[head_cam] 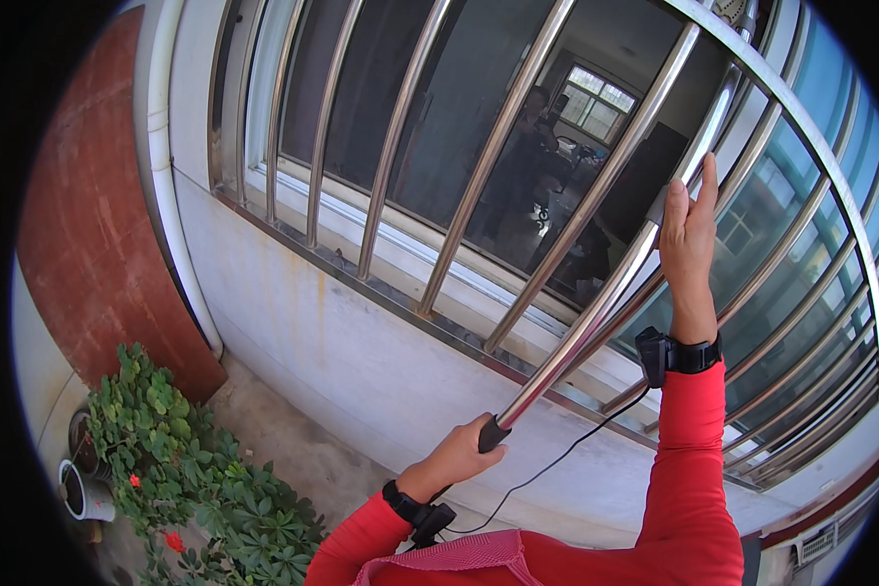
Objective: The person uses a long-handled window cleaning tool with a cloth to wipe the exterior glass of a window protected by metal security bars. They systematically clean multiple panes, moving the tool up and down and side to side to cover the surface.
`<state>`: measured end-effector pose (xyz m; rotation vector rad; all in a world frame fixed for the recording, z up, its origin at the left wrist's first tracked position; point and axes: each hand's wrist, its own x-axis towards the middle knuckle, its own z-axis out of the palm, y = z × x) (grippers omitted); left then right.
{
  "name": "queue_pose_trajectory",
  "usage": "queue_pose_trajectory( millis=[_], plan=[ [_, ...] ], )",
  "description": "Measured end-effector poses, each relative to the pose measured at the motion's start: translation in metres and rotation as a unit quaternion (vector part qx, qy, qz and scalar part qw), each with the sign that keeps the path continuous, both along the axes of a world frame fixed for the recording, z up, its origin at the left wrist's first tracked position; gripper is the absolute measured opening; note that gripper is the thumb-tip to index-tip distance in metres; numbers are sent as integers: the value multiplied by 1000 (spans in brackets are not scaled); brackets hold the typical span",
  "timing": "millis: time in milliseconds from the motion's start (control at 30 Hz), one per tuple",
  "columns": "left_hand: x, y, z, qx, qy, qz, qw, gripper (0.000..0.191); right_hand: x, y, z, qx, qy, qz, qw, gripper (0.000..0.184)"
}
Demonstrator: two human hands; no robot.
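Observation:
A long telescopic metal pole [586, 322] runs slantwise in front of the barred window, from the lower middle to the upper right. My left hand [450, 455] is closed around the dark end grip at its lower end. Higher up, my right hand [688, 242] lies against the pole near its grey joint, with the thumb and fingers pointing up along it; how firmly it grips is not plain. Part of the pole's far end shows at the top right, by a pale, perforated thing [729, 9] that is cut off by the rim. Both wrists wear black bands, with a black cable between them.
Shiny metal window bars [476, 183] stand close behind the pole, over sliding glass panes. Below is a pale wall [300, 322]. At the left are a white drainpipe [162, 190], a reddish-brown panel [95, 220], leafy plants [190, 454] with red flowers, and a white bucket [97, 499].

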<state>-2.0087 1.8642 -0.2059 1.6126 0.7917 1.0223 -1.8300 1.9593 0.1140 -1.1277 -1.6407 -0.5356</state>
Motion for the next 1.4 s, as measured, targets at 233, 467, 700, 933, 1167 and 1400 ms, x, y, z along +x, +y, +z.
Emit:
queue_pose_trajectory(
  millis=[233, 467, 700, 933, 1167, 1400],
  plan=[
    [-1, 1, -1, -9, 0, -3, 1000, 29, 1, 1, -2, -1, 11, -4, 1000, 62],
    [-1, 1, 0, -9, -2, -4, 1000, 28, 3, 4, -4, 11, 11, 0, 1000, 62],
    [-1, 3, -2, -9, 8, 4, 1000, 27, 2, 3, -3, -1, 3, -5, 1000, 63],
    [1, 2, -1, 5, -17, 6, 1000, 29, 5, 6, -4, 31, -14, -6, 999, 63],
    [1, -1, 1, -27, -22, -16, 999, 32, 7, 6, -7, 50, -17, 2, 999, 64],
    [4, 2, -8, 46, -5, 24, 999, 28, 7, 6, -7, 59, -21, 6, 998, 64]
  ],
)
